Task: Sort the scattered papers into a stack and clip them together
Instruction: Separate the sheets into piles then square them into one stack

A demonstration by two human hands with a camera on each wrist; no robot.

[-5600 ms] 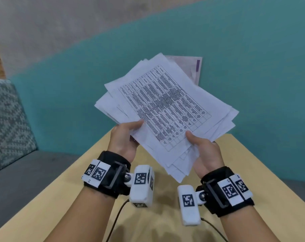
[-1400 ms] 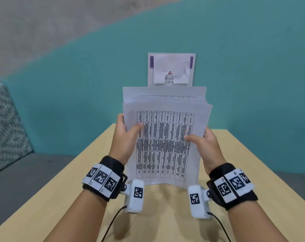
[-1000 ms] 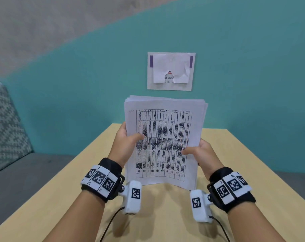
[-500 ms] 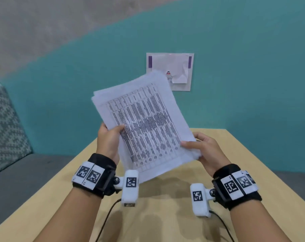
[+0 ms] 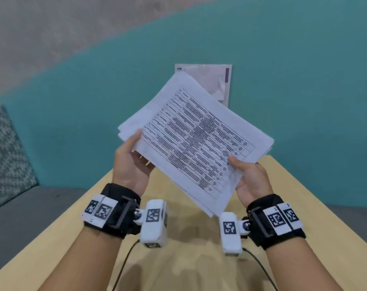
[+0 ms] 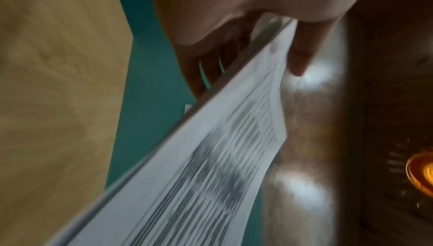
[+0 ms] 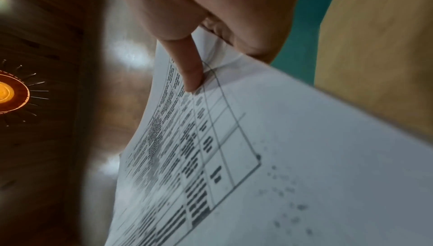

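Observation:
A squared-up stack of white papers (image 5: 196,141) with a printed table on top hangs in the air above the wooden table (image 5: 191,261), turned so one corner points down. My left hand (image 5: 132,162) pinches its left edge, thumb on top and fingers underneath. My right hand (image 5: 248,177) pinches the lower right edge, thumb on the printed sheet. In the left wrist view the stack (image 6: 187,166) shows edge-on, with the thumb (image 6: 302,54) over it. In the right wrist view the thumb (image 7: 187,65) presses the top sheet (image 7: 257,157). No clip is in view.
A teal wall (image 5: 304,91) rises behind the table, with a white notice (image 5: 215,77) stuck to it, partly hidden by the stack. A patterned cushion (image 5: 4,152) on a grey bench (image 5: 27,213) is at the left. Cables (image 5: 123,261) trail from both wrist cameras.
The fanned-out sheets were stood upright and evened into one stack. In the last half second both hands turned the stack clockwise, its top now leaning right instead of left.

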